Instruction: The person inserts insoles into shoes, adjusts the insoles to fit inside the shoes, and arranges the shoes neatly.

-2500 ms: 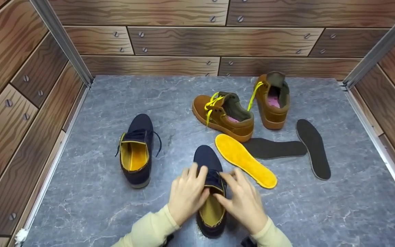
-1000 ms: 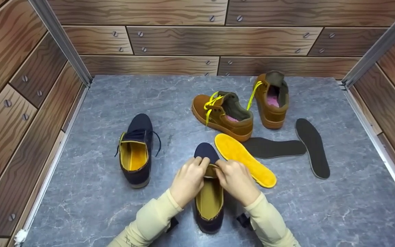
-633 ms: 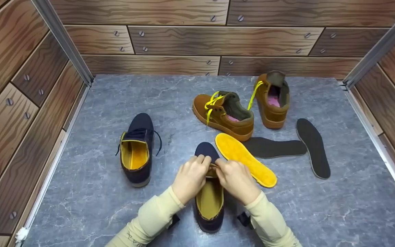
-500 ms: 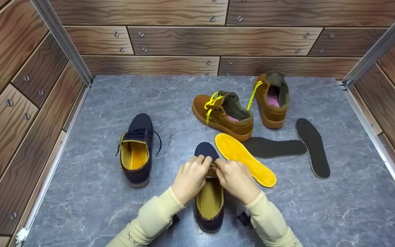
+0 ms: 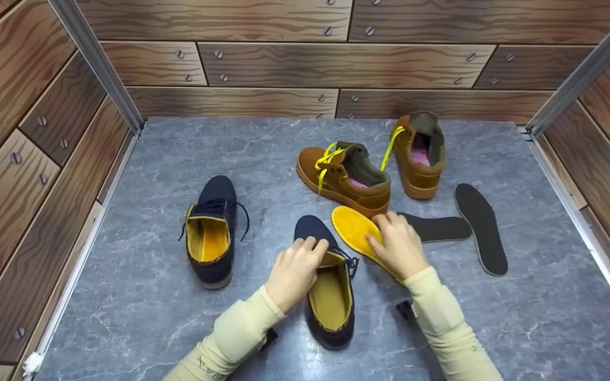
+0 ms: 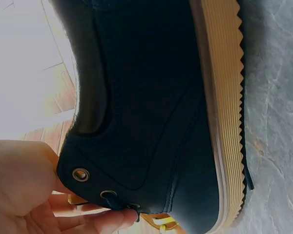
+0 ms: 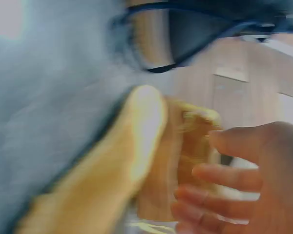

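Note:
A navy lace-up shoe (image 5: 331,304) with a tan lining stands in front of me, toe pointing away. My left hand (image 5: 294,270) grips it by the tongue and eyelet edge. In the left wrist view, fingers (image 6: 100,222) lie against the eyelets, while the thumb is partly hidden. A yellow insole (image 5: 355,227) lies to the right of the shoe. Over it hovers my right hand (image 5: 397,246), covering part of its length. Spread, relaxed fingers (image 7: 229,176) hold nothing in the blurred right wrist view, where the insole appears apart from them.
Another navy shoe (image 5: 212,233) with a yellow inside stands at left. Two brown shoes with yellow laces, one nearer (image 5: 347,180) and one farther (image 5: 421,159), stand at the back right. Two dark insoles, one crosswise (image 5: 440,228) and one lengthwise (image 5: 482,227), lie at right.
My right hand has let go of the navy shoe's tongue and moved right, over the yellow insole. The left hand keeps its grip; the shoe's heel has swung slightly right.

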Action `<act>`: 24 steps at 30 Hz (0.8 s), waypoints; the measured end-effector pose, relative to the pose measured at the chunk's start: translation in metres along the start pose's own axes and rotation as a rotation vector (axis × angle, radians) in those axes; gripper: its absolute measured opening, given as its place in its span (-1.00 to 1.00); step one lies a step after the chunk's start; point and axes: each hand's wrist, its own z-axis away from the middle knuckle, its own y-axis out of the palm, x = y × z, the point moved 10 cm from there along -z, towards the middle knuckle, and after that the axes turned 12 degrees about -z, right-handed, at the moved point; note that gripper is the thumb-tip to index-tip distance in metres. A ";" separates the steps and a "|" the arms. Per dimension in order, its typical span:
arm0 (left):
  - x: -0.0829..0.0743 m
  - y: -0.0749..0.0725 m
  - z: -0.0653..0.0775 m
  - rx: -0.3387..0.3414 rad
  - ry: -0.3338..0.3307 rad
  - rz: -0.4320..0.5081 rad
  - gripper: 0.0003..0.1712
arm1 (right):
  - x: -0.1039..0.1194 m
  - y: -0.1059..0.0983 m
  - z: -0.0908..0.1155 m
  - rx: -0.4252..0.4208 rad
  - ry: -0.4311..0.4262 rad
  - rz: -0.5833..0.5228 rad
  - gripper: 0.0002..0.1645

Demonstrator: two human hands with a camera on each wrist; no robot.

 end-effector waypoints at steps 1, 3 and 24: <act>0.000 0.000 0.000 0.002 0.000 0.001 -0.70 | -0.006 0.007 0.003 0.029 0.012 0.020 -0.54; 0.001 0.001 0.000 0.003 0.001 0.003 -0.71 | -0.013 0.019 0.010 0.075 0.027 0.040 -0.41; 0.003 -0.001 -0.004 0.009 0.040 -0.030 -0.67 | -0.016 0.030 0.024 0.117 0.083 0.094 -0.31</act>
